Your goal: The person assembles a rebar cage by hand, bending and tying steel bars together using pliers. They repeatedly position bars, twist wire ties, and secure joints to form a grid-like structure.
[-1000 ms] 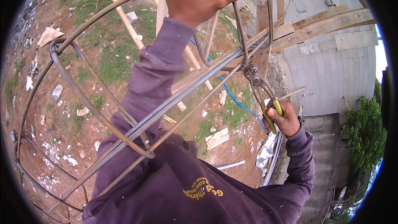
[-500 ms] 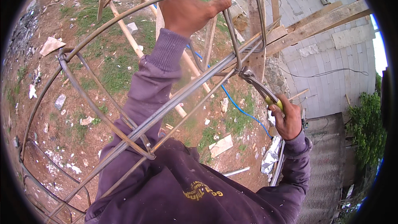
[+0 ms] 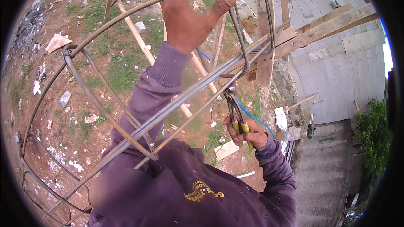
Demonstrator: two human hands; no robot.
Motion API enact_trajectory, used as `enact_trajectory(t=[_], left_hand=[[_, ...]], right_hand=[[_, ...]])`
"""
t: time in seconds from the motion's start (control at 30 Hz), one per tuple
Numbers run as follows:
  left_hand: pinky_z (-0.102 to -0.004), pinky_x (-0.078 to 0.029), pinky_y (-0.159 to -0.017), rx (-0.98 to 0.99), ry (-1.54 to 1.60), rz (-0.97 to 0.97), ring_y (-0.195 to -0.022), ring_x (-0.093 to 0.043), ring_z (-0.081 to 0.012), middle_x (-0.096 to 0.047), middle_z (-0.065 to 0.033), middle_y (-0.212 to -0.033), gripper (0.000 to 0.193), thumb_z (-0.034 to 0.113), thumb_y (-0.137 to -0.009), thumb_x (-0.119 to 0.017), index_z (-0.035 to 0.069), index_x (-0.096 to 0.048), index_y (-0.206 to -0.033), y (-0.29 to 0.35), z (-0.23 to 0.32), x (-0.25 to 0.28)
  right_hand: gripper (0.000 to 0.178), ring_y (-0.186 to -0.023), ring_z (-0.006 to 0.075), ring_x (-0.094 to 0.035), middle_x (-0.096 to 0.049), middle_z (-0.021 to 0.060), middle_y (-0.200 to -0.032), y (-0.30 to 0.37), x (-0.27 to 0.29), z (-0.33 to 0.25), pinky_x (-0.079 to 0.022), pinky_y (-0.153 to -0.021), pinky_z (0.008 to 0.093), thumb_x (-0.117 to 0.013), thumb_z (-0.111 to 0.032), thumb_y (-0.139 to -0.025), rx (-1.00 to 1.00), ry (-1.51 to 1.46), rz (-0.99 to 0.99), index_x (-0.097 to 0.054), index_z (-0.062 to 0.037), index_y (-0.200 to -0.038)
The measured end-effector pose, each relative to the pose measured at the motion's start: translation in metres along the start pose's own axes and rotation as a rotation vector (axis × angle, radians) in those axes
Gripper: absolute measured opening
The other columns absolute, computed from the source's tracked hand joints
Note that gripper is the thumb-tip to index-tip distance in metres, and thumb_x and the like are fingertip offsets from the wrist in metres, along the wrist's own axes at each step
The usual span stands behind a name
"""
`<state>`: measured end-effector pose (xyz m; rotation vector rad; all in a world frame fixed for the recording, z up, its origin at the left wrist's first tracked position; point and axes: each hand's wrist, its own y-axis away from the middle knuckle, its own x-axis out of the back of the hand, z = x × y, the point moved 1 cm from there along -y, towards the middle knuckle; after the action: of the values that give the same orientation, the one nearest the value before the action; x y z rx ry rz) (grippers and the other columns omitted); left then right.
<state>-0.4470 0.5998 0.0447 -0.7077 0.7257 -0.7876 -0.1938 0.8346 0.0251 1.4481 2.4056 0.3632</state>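
Right hand (image 3: 248, 132) clenches pliers (image 3: 235, 113) nipping below the rebar cage (image 3: 168, 109); left hand (image 3: 189, 17) grasps its stirrup (image 3: 242, 42). Slipping jaws could jerk the cage loose.

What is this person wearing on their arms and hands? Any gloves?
No gloves: the left hand and right hand are both bare. Both arms are covered by the long sleeves of a dark purple sweatshirt, with ribbed knit cuffs snug at the wrists. The fabric looks worn and dusty, flecked with pale specks. A small yellow printed emblem sits on the garment's body.
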Motion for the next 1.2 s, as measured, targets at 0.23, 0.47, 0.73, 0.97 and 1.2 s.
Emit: enact_trajectory(t=[0.23, 0.47, 0.73, 0.97, 1.2], left_hand=[[-0.033, -0.05, -0.087, 0.85, 0.39, -0.576, -0.093, -0.062, -0.0162, -0.064, -0.0087, -0.096, 0.028, 0.026, -0.107, -0.048, 0.0, -0.058, -0.106, 0.176, 0.038, 0.113], [-0.0252, -0.034, -0.056, 1.051, 0.228, -0.654, -0.062, -0.041, -0.0055, -0.046, 0.0027, -0.068, 0.031, 0.028, -0.107, -0.051, 0.0, -0.062, -0.099, 0.245, 0.059, 0.13], [-0.0238, -0.024, -0.053, 0.832, -0.078, -0.427, -0.058, -0.03, -0.0023, -0.037, 0.0077, -0.064, 0.031, 0.03, -0.107, -0.053, 0.002, -0.063, -0.095, 0.229, 0.048, 0.153], [-0.0263, -0.033, -0.055, 0.857, -0.307, -0.441, -0.06, -0.041, -0.0053, -0.047, 0.0041, -0.064, 0.033, 0.03, -0.105, -0.055, 0.0, -0.065, -0.095, 0.269, 0.075, 0.172], [-0.0314, -0.037, -0.055, 0.757, -0.445, -0.255, -0.062, -0.042, -0.0092, -0.047, -0.0069, -0.064, 0.03, 0.027, -0.102, -0.058, -0.001, -0.064, -0.095, 0.293, 0.1, 0.182]], right_hand=[[0.032, -0.067, 0.0165, -0.06, -0.059, 0.0078, -0.082, -0.035, -0.007, 0.071, -0.049, -0.061, 0.0336, -0.066, -0.025, -0.097, 0.007, 0.539, 0.352, -0.053, -0.002, -0.115], [0.057, -0.101, 0.0226, -0.065, -0.067, 0.0118, -0.113, -0.058, 0.011, 0.139, -0.051, -0.089, 0.0363, -0.059, -0.008, -0.088, -0.045, 0.332, 0.216, -0.045, -0.0026, -0.144], [0.071, -0.127, 0.0196, -0.054, -0.058, 0.0115, -0.14, -0.053, 0.052, 0.161, -0.041, -0.107, 0.0349, -0.059, -0.007, -0.085, 0.126, 0.053, -0.01, -0.037, -0.0028, -0.153], [0.046, -0.089, 0.0306, -0.073, -0.071, 0.0203, -0.103, -0.044, 0.049, 0.048, -0.043, -0.042, 0.0209, -0.066, -0.017, -0.098, 0.77, -0.278, 0.16, -0.048, -0.002, -0.137], [0.06, -0.111, 0.0355, -0.065, -0.053, 0.029, -0.131, -0.06, -0.031, -0.068, -0.067, -0.061, 0.0377, -0.047, -0.016, -0.106, 1.303, -0.58, -0.369, -0.013, -0.0232, -0.156]])
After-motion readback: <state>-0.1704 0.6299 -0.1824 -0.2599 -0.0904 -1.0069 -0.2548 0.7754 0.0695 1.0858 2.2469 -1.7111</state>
